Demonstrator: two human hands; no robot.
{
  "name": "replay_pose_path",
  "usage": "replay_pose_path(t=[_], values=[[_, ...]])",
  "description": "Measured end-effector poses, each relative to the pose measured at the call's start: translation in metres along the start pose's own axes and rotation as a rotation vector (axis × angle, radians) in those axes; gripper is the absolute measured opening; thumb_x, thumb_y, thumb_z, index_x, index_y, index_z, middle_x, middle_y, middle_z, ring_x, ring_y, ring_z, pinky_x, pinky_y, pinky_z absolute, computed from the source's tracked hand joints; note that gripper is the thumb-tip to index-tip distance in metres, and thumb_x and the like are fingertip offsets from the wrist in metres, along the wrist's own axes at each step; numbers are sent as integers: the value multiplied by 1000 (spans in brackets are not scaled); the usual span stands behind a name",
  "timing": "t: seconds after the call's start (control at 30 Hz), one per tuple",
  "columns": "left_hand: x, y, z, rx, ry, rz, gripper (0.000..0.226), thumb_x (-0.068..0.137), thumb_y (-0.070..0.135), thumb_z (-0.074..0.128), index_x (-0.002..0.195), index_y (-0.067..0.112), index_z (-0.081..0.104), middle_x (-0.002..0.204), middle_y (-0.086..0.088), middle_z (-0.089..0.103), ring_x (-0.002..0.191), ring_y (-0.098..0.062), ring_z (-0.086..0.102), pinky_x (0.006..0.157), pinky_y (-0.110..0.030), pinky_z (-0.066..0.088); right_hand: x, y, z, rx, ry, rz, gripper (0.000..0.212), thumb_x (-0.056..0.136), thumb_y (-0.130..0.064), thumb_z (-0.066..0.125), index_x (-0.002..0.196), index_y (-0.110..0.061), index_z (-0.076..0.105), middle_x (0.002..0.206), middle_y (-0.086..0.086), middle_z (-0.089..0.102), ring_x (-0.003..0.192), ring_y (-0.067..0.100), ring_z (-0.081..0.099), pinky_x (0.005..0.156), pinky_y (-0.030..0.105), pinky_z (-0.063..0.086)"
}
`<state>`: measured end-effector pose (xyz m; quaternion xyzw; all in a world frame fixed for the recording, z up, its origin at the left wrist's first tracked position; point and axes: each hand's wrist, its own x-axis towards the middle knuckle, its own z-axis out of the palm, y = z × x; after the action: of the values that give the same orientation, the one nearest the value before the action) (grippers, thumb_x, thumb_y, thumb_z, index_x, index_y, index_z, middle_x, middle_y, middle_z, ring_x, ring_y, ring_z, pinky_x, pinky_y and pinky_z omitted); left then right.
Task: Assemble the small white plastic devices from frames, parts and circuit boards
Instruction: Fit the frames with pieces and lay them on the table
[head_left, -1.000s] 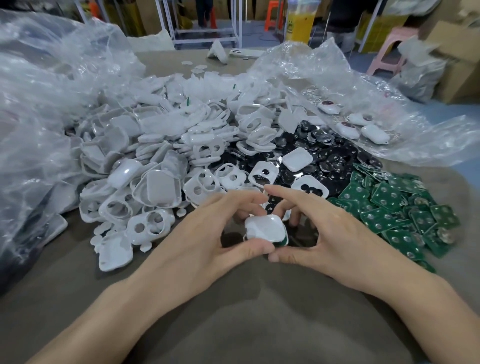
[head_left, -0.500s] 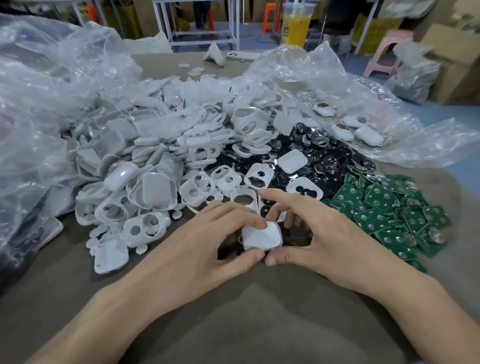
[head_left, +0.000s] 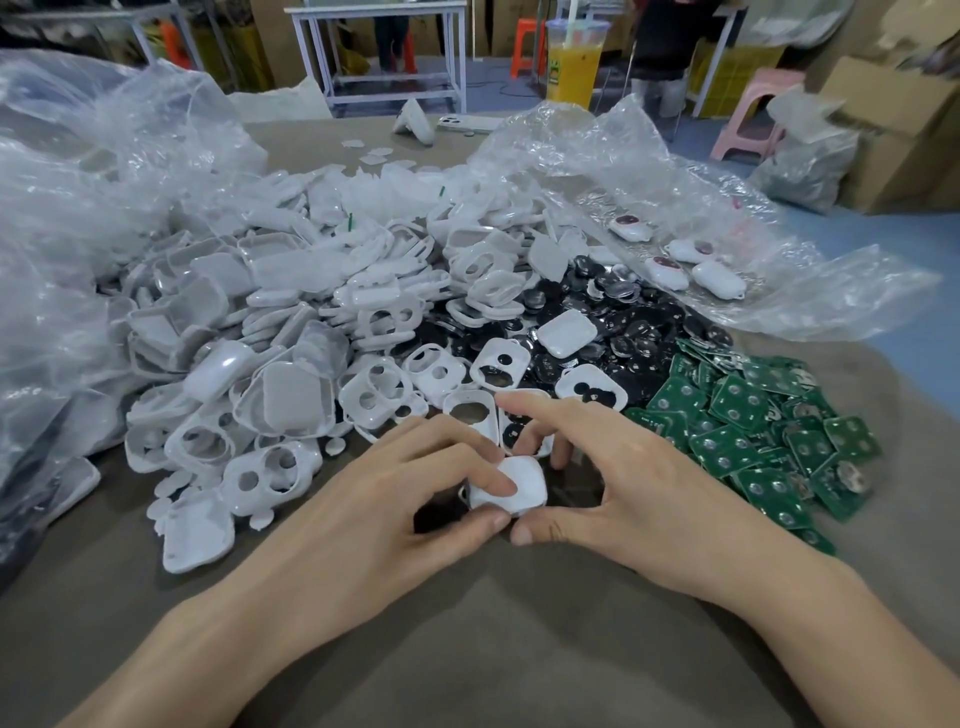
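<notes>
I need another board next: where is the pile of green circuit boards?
In the head view, the green circuit boards lie just right of the right hand, bordering the black discs behind them.

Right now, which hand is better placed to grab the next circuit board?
Probably right. The right hand lies next to the green circuit boards; the left hand is across from them, beside the white frames. Both hold the white device, so one must let go first.
</notes>
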<state>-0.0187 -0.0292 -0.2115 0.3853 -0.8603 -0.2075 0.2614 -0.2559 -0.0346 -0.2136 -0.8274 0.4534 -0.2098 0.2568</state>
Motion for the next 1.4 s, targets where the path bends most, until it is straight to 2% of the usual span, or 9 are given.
replay_pose_path(t=[0.23,0.4,0.57,0.73,0.9,1.07,1.17,1.27,1.4], values=[[1,-3,2,-25,6,-23,17,92,46,63,101,37,73,115,24,60,110,-2,60,89,-15,45,-2,2,-1,-36,33,-24,57,86,-68,59,138,-48,48,120,-36,48,114,-6,50,91,5,35],[1,-5,3,-53,12,-54,17,91,51,65,100,39,74,116,25,61,111,1,59,90,-11,43,-2,1,0,-15,50,-40,55,86,-64,61,137,-50,47,114,-34,49,106,-4,52,86,6,38],[0,-5,4,-79,16,-77,20,91,57,63,103,43,71,117,26,61,109,1,61,88,-9,42,-1,2,-1,12,34,-15,58,82,-66,63,135,-56,43,117,-33,51,107,-1,52,86,7,37],[0,-5,4,-79,8,-73,22,91,56,60,102,42,72,116,25,61,109,-1,61,87,-9,42,0,2,0,7,50,-26,34,82,-62,68,112,-50,57,110,-31,53,103,0,54,80,11,40],[1,-6,3,-112,-14,-105,22,89,60,59,99,46,72,119,25,60,115,-1,60,91,-12,43,-1,2,1,58,65,-43,24,83,-57,71,97,-39,65,110,-17,59,106,10,61,83,30,50],[3,-4,4,-116,-18,-155,21,86,61,58,97,48,72,118,26,59,116,1,57,91,-9,38,-1,2,-1,84,59,-52,20,87,-55,67,94,-37,67,111,-18,59,106,7,61,85,22,48],[4,-1,7,-139,4,-224,15,83,54,65,95,47,70,116,28,59,118,3,54,95,-16,39,-1,2,-3,91,53,-52,19,91,-52,63,95,-35,68,112,-20,60,109,4,61,87,14,44],[7,3,9,-153,15,-251,8,85,46,67,93,46,67,112,24,60,116,-1,54,95,-24,41,-1,2,-2,100,43,-30,18,91,-51,64,94,-34,68,113,-20,59,110,5,60,87,14,44],[9,7,7,-189,-31,-292,8,84,47,62,92,46,63,107,18,58,115,-7,54,98,-35,44,1,0,-4,110,27,-8,18,88,-52,65,92,-35,67,111,-19,59,109,5,60,86,14,43]])
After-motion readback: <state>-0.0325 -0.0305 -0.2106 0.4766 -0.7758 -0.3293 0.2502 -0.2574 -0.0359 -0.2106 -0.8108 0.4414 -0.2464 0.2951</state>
